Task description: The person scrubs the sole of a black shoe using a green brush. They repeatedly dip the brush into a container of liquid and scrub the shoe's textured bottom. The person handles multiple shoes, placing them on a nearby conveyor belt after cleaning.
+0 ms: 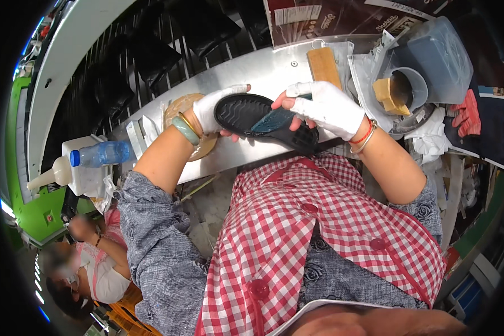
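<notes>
Sole [263, 120], black rubber w/ a tread pattern, is held up just above the metal table [274, 70], between both hands, right in front of the person's checked apron.

Going left to right: glue bottle [67, 171] and a blue-capped water bottle [101, 153] sit at the far left edge. Then the left hand [213, 109], white fingerless glove, fingers wrapped around the sole's left end, thumb underneath. A round tan pad [191, 124] lies behind that wrist. Right hand [327, 106], same glove, fingers pinching the right end from on top, where a teal patch shows on the sole. Further right there's a wooden block [323, 66], a plastic cup [406, 89] w/ something tan in it, and a grey tub [439, 59].

Handling, imo: looks light and flexy, prob bends if held by one end only, so gripping both ends makes sense. Tread gives decent grip, not slippery, not fragile.

Long axis runs roughly left-right, tilted a bit down toward the right. Tread side faces up at the camera. Can't tell which end is the toe.
</notes>
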### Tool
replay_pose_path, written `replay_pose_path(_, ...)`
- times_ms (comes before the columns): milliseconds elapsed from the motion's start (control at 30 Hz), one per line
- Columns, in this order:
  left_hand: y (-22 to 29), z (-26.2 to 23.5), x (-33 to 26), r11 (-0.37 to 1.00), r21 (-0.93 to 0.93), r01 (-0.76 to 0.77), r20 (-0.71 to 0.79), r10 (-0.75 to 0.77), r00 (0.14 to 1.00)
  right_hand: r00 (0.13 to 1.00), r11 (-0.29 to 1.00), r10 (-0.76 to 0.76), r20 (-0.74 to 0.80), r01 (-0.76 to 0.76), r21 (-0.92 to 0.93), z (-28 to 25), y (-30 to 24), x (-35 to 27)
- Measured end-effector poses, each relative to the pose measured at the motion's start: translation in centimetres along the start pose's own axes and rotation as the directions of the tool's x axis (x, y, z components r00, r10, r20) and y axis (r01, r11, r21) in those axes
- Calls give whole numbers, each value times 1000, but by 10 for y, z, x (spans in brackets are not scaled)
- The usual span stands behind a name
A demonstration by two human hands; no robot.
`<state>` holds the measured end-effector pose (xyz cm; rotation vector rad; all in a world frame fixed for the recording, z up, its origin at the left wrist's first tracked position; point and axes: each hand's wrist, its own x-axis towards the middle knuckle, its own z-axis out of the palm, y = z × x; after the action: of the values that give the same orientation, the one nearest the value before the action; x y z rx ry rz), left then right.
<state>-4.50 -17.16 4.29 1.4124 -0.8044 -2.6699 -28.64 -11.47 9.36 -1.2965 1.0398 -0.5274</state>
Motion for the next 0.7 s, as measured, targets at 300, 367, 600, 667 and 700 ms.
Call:
replay_pose_path(300,8,-3,7,996,88,-3,-14,4,1000,999,999,16,-33,-15,43,-14,18,-12)
replay_pose_path(367,6,-11,12,994,109,-22,6,21,1000,985,983,164,-50,-160,90,-18,14,-19)
replay_pose_path(600,5,-14,15,995,97,-33,17,31,999,976,982,123,-182,-93,166,-13,41,-49)
replay_pose_path(667,4,-13,13,996,79,-29,6,29,1000,976,987,110,-189,-85,136,-13,44,-59)
replay_pose_path(700,2,-16,13,997,68,-34,28,32,999,974,988,110,-196,-85,132,-13,49,-63)
